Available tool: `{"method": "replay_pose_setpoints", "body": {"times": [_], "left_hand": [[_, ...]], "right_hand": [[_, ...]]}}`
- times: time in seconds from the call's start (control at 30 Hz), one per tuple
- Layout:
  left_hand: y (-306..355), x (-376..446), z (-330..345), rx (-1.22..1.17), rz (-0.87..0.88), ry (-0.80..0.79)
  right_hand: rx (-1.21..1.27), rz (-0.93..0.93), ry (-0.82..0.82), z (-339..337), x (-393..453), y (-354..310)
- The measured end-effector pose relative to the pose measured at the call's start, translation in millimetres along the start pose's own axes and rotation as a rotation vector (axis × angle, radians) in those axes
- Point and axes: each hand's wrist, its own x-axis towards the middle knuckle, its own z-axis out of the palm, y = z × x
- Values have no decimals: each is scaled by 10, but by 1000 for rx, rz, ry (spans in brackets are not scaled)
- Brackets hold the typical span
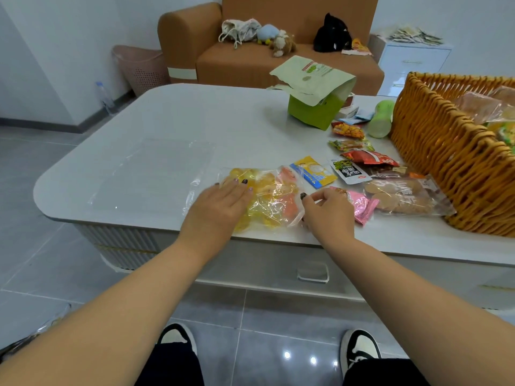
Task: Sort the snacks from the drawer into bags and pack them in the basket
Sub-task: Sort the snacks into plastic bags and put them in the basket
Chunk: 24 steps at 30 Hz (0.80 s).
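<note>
A clear plastic bag [271, 203] filled with yellow and orange snacks lies near the table's front edge. My left hand [220, 207] lies flat on its left part with straight fingers. My right hand [327, 211] pinches the bag's right edge between thumb and fingers. Loose snack packets [313, 171] spread to the right, among them a pink one [363, 206] and a clear pack of round biscuits [404, 196]. The woven orange basket [446, 162] stands at the right, with bagged snacks inside it.
An empty clear bag [156, 168] lies flat on the white table [223, 112] to the left. A green paper bag [317, 101] and a green bottle [380, 119] stand behind the packets. A drawer handle [312, 273] shows below the tabletop. A brown sofa sits beyond.
</note>
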Motion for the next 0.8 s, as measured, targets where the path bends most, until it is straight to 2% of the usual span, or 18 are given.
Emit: {"method": "replay_pose_setpoints", "body": {"times": [0.07,0.17,0.27,0.3,0.33,0.4,0.43,0.47,0.5,0.53,0.6,0.67,0.8], "left_hand": [[27,-42,9,13,20,-110],[79,-71,-27,-72,-75,-251],[141,-97,-28,-144,-134,-278],[157,-108,-14,-121,-125,-283],[159,-119,8,-113,-127,-295],[119,-136,60,-134,-155,-309],[100,-141,71,-147,-166,-309],[87,-145,81,-161,-169,-306],[76,-154,92,-175,-167,-307],[71,-159,98,-187,-161,-315],[74,-187,117,-202,-151,-337],[76,-213,146,-225,-157,-341],[93,-215,168,-260,-201,-352]], "right_hand": [[39,31,-30,-24,-12,-27],[145,120,-72,-74,22,-36],[191,159,-98,-118,42,-75],[122,129,-57,-116,26,-91],[-23,20,38,-98,-7,-97],[-313,-477,252,-34,-111,-92],[-394,-742,244,47,-173,-85],[-445,-936,168,131,-249,-77],[-472,-1036,56,227,-294,-23],[-498,-1031,-49,292,-338,19],[-566,-951,-134,369,-350,111],[-622,-909,-144,383,-336,172],[-570,-770,-150,362,-342,153]]}}
